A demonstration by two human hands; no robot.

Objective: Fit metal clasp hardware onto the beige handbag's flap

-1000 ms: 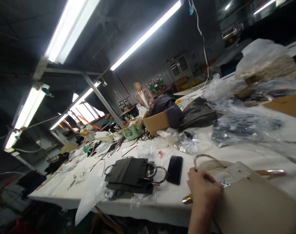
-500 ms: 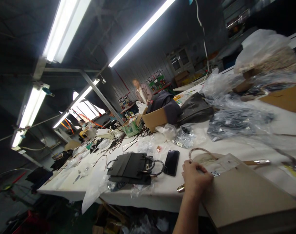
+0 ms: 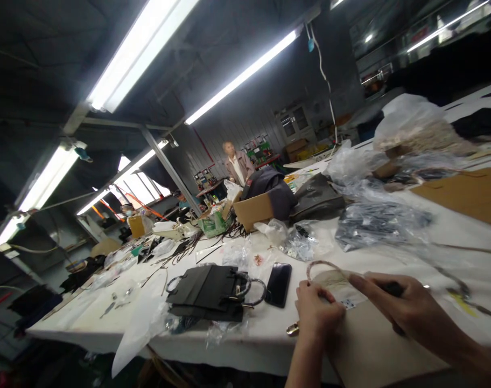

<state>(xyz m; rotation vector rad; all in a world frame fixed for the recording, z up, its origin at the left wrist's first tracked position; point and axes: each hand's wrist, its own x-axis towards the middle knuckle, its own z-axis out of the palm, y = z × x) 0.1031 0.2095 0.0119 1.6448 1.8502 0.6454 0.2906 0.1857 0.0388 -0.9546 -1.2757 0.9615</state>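
My left hand (image 3: 316, 310) is closed at the near end of a curved, patterned bag handle (image 3: 325, 263), above the top edge of a flat beige bag-like piece (image 3: 374, 345). By its fingertips lies a small black-and-white printed label (image 3: 348, 304). My right hand (image 3: 411, 310) is bent over the same piece, its index finger pointing at the handle. A dark object (image 3: 393, 289) shows among its fingers; its kind is mostly hidden. Beside my left wrist is a brass-coloured metal fitting (image 3: 293, 328).
Left of my hands are a black phone (image 3: 278, 284) and a stack of dark bags (image 3: 209, 291) with ring handles. Plastic-wrapped parts (image 3: 380, 221), a cardboard box (image 3: 253, 210) and a brown sheet (image 3: 467, 194) lie farther back. A person (image 3: 238, 164) stands across the table.
My right hand has come in from the right over the beige piece, with a dark object in it. My left hand stays at the handle. The view has shifted slightly.
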